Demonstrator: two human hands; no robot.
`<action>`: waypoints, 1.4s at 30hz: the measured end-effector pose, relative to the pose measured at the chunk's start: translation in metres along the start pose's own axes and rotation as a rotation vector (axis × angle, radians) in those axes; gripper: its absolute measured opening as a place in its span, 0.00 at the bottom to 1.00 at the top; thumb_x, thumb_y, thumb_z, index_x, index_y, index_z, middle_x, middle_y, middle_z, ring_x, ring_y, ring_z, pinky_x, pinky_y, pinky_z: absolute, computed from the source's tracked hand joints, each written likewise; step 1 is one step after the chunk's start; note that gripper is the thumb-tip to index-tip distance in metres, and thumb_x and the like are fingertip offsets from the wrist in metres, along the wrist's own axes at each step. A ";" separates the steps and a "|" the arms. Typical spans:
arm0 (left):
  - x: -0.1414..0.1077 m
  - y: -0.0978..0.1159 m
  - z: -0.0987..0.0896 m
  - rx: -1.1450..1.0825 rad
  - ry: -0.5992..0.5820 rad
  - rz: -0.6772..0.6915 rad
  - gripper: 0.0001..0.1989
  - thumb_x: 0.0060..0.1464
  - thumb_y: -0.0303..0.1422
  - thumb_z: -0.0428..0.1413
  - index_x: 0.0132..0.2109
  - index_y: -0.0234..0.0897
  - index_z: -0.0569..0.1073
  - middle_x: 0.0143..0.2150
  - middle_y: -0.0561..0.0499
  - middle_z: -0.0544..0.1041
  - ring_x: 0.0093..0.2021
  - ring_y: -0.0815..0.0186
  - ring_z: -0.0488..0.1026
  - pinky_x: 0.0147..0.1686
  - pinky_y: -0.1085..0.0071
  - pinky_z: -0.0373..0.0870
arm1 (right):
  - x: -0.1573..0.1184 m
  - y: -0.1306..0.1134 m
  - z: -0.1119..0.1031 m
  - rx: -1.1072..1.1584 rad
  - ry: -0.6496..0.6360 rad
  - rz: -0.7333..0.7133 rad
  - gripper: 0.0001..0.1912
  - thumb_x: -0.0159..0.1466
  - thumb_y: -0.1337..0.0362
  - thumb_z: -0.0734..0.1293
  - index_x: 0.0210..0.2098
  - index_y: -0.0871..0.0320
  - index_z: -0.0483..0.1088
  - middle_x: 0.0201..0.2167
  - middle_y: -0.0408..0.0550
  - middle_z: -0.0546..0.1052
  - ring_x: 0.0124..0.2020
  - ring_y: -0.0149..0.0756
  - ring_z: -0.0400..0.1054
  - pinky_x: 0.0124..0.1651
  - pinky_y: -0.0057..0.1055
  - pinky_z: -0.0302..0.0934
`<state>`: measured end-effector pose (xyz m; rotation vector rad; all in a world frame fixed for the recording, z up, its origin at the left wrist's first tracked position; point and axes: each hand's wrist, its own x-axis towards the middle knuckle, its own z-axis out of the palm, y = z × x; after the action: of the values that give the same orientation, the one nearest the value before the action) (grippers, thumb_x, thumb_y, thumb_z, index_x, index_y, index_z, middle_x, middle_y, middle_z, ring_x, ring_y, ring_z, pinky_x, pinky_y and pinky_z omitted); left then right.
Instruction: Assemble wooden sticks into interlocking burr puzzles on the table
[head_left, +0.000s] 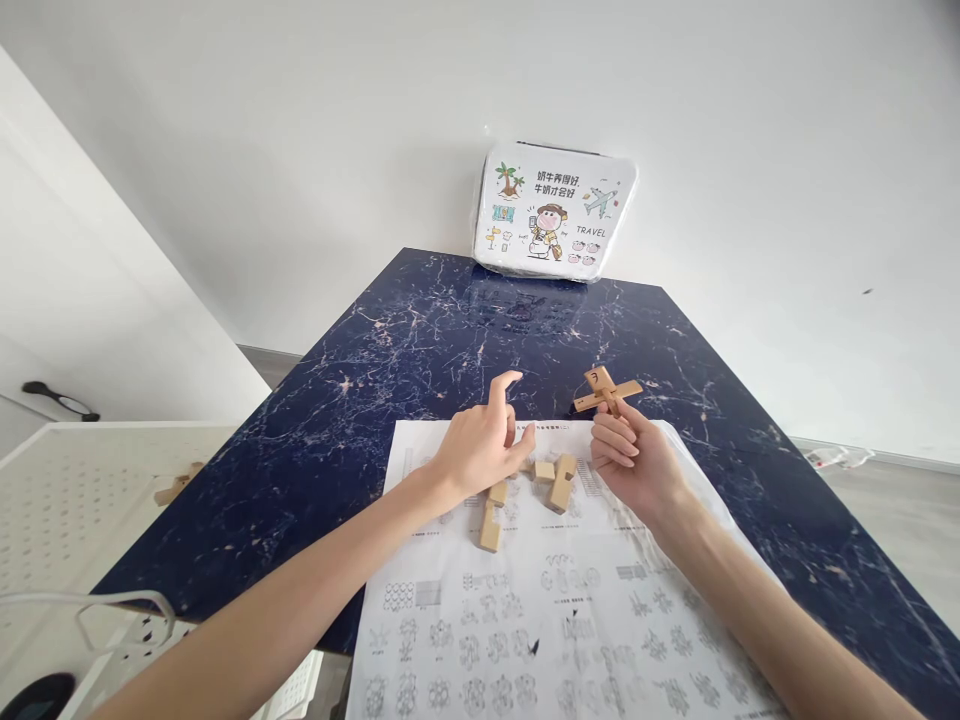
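Note:
Pinched in the fingertips of my right hand [634, 460] is a cross-shaped assembly of notched wooden puzzle pieces [600, 379], with a dark mark on its upper end. It is raised near the far edge of the printed paper sheet [431, 565]. My left hand [484, 442] is held above the sheet with nothing in it, its index finger and thumb apart. Below and beside it lie loose notched wooden pieces: one pale block [490, 532] toward me, another [497, 492] partly behind the hand, a small one [544, 471] and a longer one [562, 488] between my hands.
A dark blue marble-patterned table [360, 370] carries the sheet, which shows printed assembly diagrams. At its far edge, a white illustrated case [517, 225] leans against the wall. To the left stand a white perforated rack [67, 500] with a wooden item [178, 485] and a white cable [161, 600].

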<state>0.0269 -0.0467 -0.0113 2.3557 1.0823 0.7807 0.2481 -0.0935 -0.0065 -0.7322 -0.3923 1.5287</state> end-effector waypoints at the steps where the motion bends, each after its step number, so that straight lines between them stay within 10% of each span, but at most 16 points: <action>1: 0.000 0.000 0.000 0.005 -0.011 0.004 0.32 0.67 0.35 0.53 0.71 0.31 0.51 0.27 0.60 0.76 0.23 0.68 0.71 0.27 0.70 0.61 | 0.000 0.000 0.000 0.000 0.009 -0.017 0.13 0.66 0.66 0.75 0.34 0.53 0.65 0.17 0.30 0.55 0.13 0.21 0.48 0.14 0.15 0.53; 42: 0.003 -0.003 0.001 0.103 -0.079 0.043 0.19 0.70 0.31 0.44 0.65 0.33 0.61 0.24 0.58 0.74 0.20 0.67 0.68 0.25 0.70 0.56 | -0.009 0.011 0.017 -0.297 0.030 0.068 0.18 0.62 0.60 0.76 0.27 0.54 0.63 0.19 0.34 0.52 0.19 0.26 0.43 0.19 0.27 0.49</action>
<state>0.0274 -0.0432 -0.0128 2.4814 1.0660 0.6555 0.2283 -0.1001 0.0013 -1.0072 -0.5845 1.5384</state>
